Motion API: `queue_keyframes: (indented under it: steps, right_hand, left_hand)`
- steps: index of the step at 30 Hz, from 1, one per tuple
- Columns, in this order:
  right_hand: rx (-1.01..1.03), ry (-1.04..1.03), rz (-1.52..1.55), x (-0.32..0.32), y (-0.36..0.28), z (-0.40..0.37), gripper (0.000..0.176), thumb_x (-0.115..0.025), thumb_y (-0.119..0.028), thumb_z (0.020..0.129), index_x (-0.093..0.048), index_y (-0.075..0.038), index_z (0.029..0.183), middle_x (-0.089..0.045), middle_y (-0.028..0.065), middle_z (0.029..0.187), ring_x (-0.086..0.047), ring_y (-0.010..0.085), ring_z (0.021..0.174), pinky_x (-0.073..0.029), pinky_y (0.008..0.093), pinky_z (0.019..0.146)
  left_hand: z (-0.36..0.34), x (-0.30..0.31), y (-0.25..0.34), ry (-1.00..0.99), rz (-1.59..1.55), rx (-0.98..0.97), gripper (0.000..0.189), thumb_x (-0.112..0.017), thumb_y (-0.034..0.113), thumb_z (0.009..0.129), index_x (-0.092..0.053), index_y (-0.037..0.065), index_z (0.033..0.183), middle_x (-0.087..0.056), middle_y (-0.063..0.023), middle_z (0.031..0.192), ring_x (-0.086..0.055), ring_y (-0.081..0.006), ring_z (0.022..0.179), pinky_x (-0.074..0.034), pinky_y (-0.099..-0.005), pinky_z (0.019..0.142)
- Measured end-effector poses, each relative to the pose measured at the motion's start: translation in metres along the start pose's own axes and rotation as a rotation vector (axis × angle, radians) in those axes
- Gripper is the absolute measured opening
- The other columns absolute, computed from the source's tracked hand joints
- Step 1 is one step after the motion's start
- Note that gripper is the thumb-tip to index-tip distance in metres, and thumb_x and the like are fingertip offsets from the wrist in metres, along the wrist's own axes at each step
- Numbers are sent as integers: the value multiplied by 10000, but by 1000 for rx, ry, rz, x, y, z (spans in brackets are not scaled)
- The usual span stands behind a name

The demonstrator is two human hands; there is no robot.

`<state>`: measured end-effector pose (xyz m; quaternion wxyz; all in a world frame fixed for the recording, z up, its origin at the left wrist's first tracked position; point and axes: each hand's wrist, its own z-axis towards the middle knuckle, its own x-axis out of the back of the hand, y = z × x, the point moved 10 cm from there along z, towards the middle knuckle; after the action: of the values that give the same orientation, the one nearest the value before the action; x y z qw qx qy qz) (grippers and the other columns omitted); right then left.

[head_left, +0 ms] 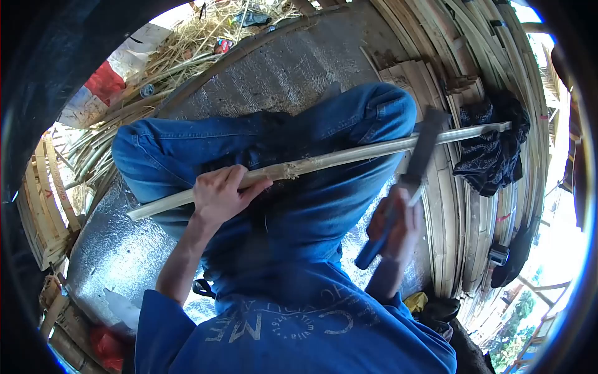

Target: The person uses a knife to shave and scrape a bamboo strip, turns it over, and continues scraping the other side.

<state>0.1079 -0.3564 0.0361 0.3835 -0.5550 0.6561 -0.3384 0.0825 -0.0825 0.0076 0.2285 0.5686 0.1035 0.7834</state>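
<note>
A long pale bamboo strip (349, 156) lies across the seated person's lap, running from about 8 o'clock up to 2 o'clock, with a frayed, splintered spot near its middle. The left hand (218, 194) grips it just on the 8 o'clock side of that spot, fingers curled over the top and thumb stretched along the strip. The right hand (398, 227), out at 4 o'clock from the centre, is clenched round the blue handle of a knife (418, 156). Its broad dark blade rises toward 1 o'clock and crosses the strip near the right knee. The blade is blurred, so I cannot tell whether its edge touches the bamboo. Under the strip are crossed legs in blue jeans (324, 206), and a blue printed shirt (299, 324) fills the view at 6 o'clock. The person sits on a silvery mat (280, 68) that spreads from 12 o'clock round to 8 o'clock. At 3 o'clock many split bamboo slats (445, 193) lie side by side, and a crumpled black cloth (492, 156) rests on them, right at the far end of the strip. A heap of dry straw (199, 37) sits at 11 o'clock beyond the mat, with a red scrap (103, 81) just beside it toward 10 o'clock. More stacked bamboo pieces (47, 206) stand at 9 o'clock, well apart from both hands.
</note>
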Motion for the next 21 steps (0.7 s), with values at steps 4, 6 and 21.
queue_keyframes:
  steps: [4, 6, 21]
  right_hand:
    - [-171, -251, -588, -57, 96, 5, 303, -496, -346, 977, -580, -72, 880, -493, -20, 550, -460, 71, 423, -356, 225, 373]
    - [-345, -251, -339, -61, 87, -12, 279, -503, -325, 976, -575, -82, 859, -487, -21, 540, -447, 72, 412, -347, 228, 368]
    - [-109, -3, -116, -23, 28, 0, 265, -550, -285, 960, -565, -56, 828, -472, -10, 499, -449, 71, 394, -330, 231, 354]
  left_hand:
    - [0, -1, -7, -4, -10, -1, 469, -730, 501, 771, -515, 104, 642, -529, -10, 508, -555, -157, 411, -429, -266, 384]
    - [-1, 0, -7, -23, -11, 34, 467, -746, 489, 755, -513, 99, 645, -532, -17, 520, -558, -177, 425, -431, -285, 395]
    - [2, 2, -4, -8, 5, 34, 455, -743, 488, 761, -522, 108, 644, -558, -15, 521, -575, -172, 423, -443, -284, 391]
